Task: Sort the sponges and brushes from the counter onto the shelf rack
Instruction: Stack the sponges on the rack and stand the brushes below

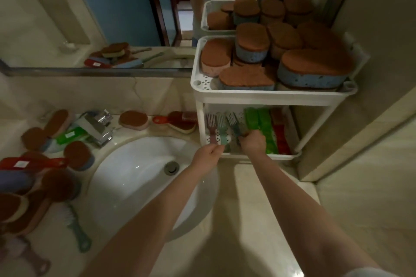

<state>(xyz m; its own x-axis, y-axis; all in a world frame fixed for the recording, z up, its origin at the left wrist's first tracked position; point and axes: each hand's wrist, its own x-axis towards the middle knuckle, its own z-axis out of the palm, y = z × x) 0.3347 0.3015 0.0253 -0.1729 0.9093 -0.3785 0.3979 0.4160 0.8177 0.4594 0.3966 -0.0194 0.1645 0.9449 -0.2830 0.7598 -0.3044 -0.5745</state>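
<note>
- On the lower tier of the white shelf rack (265, 96): both hands reaching in over the front rim.
- Left hand (208, 156) at the front left of that tier, fingers curled together near the handle end of a teal brush (222, 129); cannot tell whether actually pinching it.
- Right hand (252, 143) further in, fingers closed around the handle of a dark grey-blue brush (233, 123), bristle head pointing toward the back.
- Pink brush (211, 127) lying just beside the teal one, at the far left of the tier.
- Right of the brushes on the same tier: green scrub brushes (258, 121) in a row, then red scrub brushes (280, 135) against the right edge.
- Top tier piled with brown-topped sponges (252, 38), some with blue bases, one with pink; reflected in the mirror (101, 7) behind.
- Still on the counter (144, 99): a pink-based sponge (133, 119) and a red-handled brush (177, 120) behind the sink (126, 175), right of the chrome faucet (96, 128).
- Left of the sink: a heap of more sponges and brushes, including a red brush (29, 163) and a teal long-handled brush (76, 227) near the front edge.
</note>
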